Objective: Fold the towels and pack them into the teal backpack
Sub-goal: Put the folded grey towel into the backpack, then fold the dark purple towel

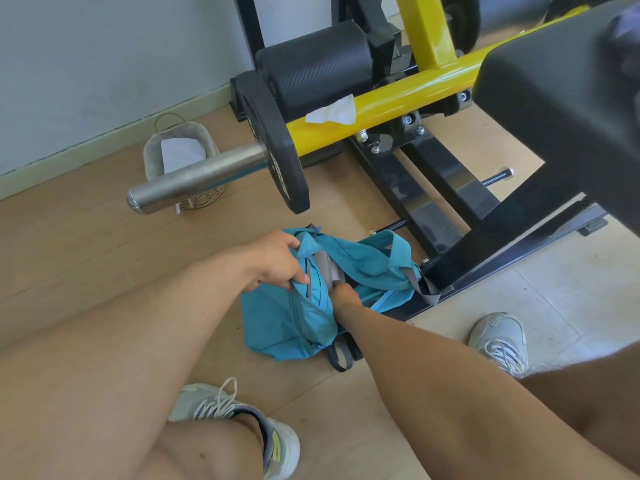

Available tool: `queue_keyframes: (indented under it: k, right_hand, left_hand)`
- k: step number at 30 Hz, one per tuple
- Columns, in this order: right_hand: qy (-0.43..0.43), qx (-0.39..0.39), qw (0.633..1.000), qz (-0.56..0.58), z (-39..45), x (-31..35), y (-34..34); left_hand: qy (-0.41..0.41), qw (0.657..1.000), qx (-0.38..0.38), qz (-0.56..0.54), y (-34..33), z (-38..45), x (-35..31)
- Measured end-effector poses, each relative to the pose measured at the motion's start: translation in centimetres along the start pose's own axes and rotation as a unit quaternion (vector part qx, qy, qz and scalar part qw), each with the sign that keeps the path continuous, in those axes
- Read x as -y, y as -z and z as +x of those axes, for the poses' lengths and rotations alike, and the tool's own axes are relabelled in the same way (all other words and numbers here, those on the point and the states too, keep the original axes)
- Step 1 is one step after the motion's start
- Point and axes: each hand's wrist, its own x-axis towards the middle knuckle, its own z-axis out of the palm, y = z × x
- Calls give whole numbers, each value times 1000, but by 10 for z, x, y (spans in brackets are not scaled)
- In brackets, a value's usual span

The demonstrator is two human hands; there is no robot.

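Teal backpack [294, 317] on floor [86, 258], left hand [273, 261] gripping its opening edge, right hand [341, 294] reaching inside, grasp hidden, cannot tell.

Right hand [341, 293] sunk into teal backpack [298, 317] opening; fingers hidden, grip indeterminate. Backpack contents not visible. Black padded bench [568, 109] at 2 o'clock cut by frame edge, upper corner blurred. Wicker basket [180, 157] at 10 o'clock partly behind steel bar [194, 181].
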Motion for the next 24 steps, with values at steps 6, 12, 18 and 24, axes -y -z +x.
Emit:
queue_keyframes:
  k: [6,12,18,24]
  right_hand:
    - [66,-84,991,80,-23,-5,40]
    - [182,-208,960,40,-69,10,99]
    - [309,-327,891,-60,-137,52,189]
    - [378,-462,790,-138,-214,70,265]
  left_hand:
    - [0,1000,6,18,-3,-3,-7]
    - [-37,998,5,56,-9,-13,-20]
    - [-178,983,23,38,-18,-29,-41]
    - [-320,946,-39,25,-37,-58,-77]
